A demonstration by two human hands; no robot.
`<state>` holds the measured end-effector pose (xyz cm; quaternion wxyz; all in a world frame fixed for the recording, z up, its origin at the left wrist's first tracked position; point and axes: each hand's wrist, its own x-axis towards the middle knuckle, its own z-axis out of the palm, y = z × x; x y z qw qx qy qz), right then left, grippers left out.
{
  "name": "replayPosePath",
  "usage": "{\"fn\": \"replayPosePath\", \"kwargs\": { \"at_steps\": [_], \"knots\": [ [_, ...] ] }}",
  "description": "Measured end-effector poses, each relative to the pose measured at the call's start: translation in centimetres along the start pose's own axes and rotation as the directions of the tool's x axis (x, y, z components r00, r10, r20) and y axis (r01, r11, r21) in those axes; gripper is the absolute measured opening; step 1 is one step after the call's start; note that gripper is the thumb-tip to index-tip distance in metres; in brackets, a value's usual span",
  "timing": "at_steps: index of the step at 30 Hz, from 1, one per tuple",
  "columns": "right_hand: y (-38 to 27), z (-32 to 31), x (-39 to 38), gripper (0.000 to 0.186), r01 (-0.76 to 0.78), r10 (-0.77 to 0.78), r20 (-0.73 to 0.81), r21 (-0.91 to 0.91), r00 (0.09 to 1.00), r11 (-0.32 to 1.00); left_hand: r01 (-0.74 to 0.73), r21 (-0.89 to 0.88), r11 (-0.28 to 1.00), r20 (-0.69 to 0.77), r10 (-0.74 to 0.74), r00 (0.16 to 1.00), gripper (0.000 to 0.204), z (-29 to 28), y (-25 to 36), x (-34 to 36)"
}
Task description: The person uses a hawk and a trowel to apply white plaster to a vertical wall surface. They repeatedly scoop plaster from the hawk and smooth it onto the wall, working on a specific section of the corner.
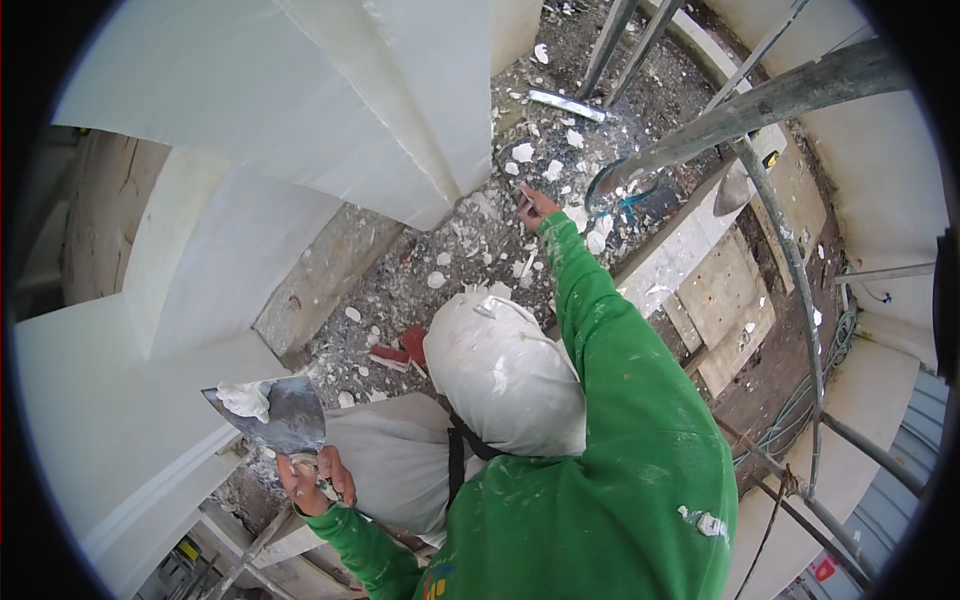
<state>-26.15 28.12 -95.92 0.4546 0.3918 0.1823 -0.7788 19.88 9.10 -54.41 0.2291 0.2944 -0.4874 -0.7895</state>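
My left hand [320,482] is closed around the handle of a wide putty knife [292,418] at the lower left. A lump of white plaster [246,400] sits on its dark metal blade. My right arm, in a green sleeve, stretches forward to the base of the pale wall [330,80]. There my right hand [535,207] is closed on a small, flat greyish piece, too small to name. It is low over rubble-strewn ground [470,235], close to the wall's lower corner.
Wooden poles [760,105] and metal tubes [790,240] cross the right side. A white beam [685,240] bears a grey trowel blade [733,190]. Beyond lie boards [730,300] and a coiled hose [800,400]. A shiny metal strip [567,105] and plaster scraps [553,170] litter the ground.
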Motion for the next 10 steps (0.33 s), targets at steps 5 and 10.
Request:
{"fn": "replayPosePath", "kwargs": {
  "at_steps": [5,10],
  "knots": [
    [-0.7,-0.6,2.5,0.014,-0.175,0.161,0.083,0.219,0.984,0.960,-0.001,0.000,1.000,0.010,0.001,1.000,0.032,0.7,-0.3,0.1],
    [-0.1,0.0,2.6,0.020,-0.184,0.192,-0.016,0.211,0.981,0.960,-0.015,-0.023,1.000,0.035,0.016,0.999,0.028,1.1,-0.4,0.3]
  ]
}}
